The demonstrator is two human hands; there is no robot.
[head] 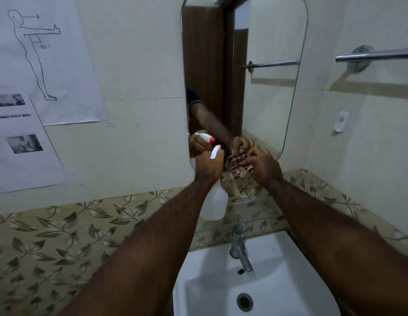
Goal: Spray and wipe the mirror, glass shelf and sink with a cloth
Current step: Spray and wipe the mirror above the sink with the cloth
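A tall mirror [266, 87] with rounded corners hangs on the wall above a white sink [278, 281]. My left hand [208, 165] grips a white spray bottle [215, 201] by its neck, with the orange-tipped nozzle [217, 148] aimed at the mirror's lower edge. Just to its right, my right hand [261, 166] holds a checked brown cloth [236, 164] bunched against the bottom of the mirror. A clear glass shelf [255, 216] sits between mirror and sink, hard to make out against the leaf-patterned tiles. Both hands are reflected in the mirror.
A metal tap [240, 249] stands at the back of the sink, and a drain [244, 302] lies in the basin. A steel towel rail [376, 55] sticks out from the right wall above a small white hook [341, 121]. Paper posters [38, 65] hang on the left wall.
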